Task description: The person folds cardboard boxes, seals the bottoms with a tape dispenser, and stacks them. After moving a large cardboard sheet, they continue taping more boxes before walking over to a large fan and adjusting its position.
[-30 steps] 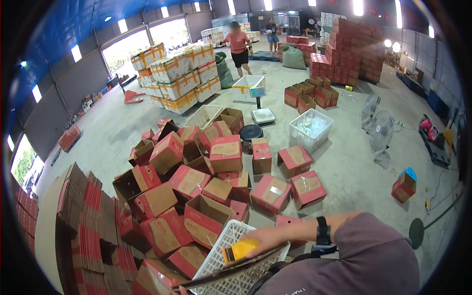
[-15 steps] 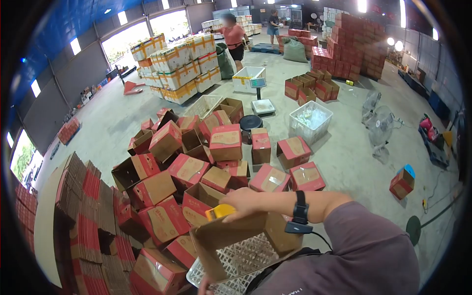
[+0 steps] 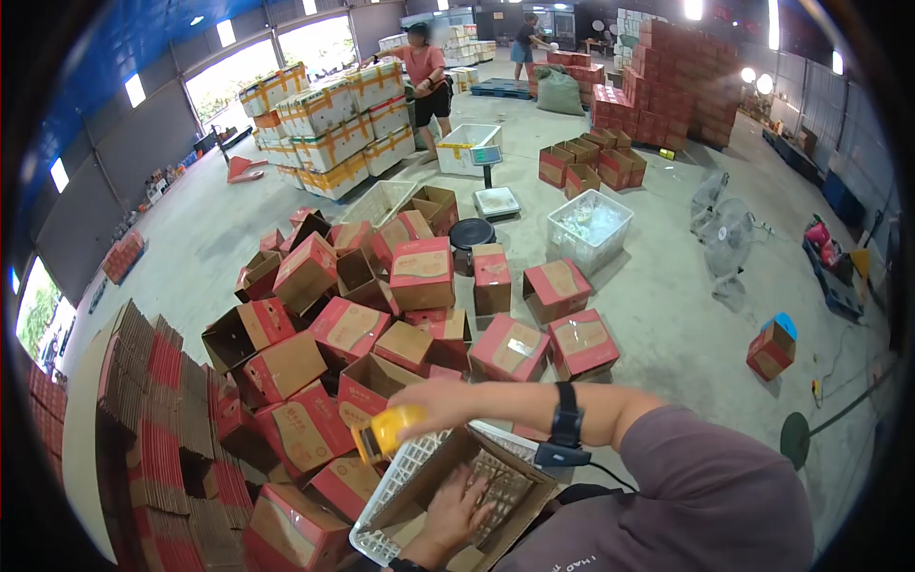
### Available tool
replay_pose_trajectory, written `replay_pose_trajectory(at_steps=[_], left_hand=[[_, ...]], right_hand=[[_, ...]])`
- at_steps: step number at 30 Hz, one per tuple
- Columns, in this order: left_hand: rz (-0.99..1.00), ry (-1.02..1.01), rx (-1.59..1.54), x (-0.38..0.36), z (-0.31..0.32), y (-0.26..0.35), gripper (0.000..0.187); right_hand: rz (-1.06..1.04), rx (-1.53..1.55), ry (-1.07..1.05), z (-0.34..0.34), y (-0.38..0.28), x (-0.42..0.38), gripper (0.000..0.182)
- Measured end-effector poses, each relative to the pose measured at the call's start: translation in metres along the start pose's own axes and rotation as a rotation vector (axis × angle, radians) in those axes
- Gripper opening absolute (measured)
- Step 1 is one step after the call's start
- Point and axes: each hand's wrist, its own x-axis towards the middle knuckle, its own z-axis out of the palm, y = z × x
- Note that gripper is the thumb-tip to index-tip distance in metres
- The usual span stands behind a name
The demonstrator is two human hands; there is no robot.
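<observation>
Warehouse or packing hall with a concrete floor (image 3: 658, 315)
Flattened cartons (image 3: 157, 419) stand stacked beside a heap of open boxes (image 3: 315, 357); taped white crates (image 3: 329, 133), a weighing scale (image 3: 497, 202) and piled red cartons (image 3: 658, 86) occupy the floor under a blue roof (image 3: 114, 48).

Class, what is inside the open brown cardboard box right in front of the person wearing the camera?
Inside the open brown cardboard box, the left hand shows, fingers spread. Whatever lies directly beneath that hand is covered and cannot be seen.

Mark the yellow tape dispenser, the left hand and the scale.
Yellow tape dispenser (image 3: 394, 428), head view: its yellow body.
Left hand (image 3: 452, 515), head view: back of the hand.
Scale (image 3: 497, 199), head view: flat weighing plate.
</observation>
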Motion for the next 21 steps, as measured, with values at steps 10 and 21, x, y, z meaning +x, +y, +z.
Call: replay_pose_trajectory(at_steps=[10, 21], left_hand=[[0.162, 0.236, 0.123, 0.025, -0.044, 0.021, 0.061], [-0.208, -0.317, -0.607, -0.043, -0.059, 0.055, 0.044]], right_hand=[[0.155, 0.654, 0.420, -0.082, 0.040, -0.008, 0.063], [0.293, 0.992, -0.232, 0.068, 0.039, -0.018, 0.044]])
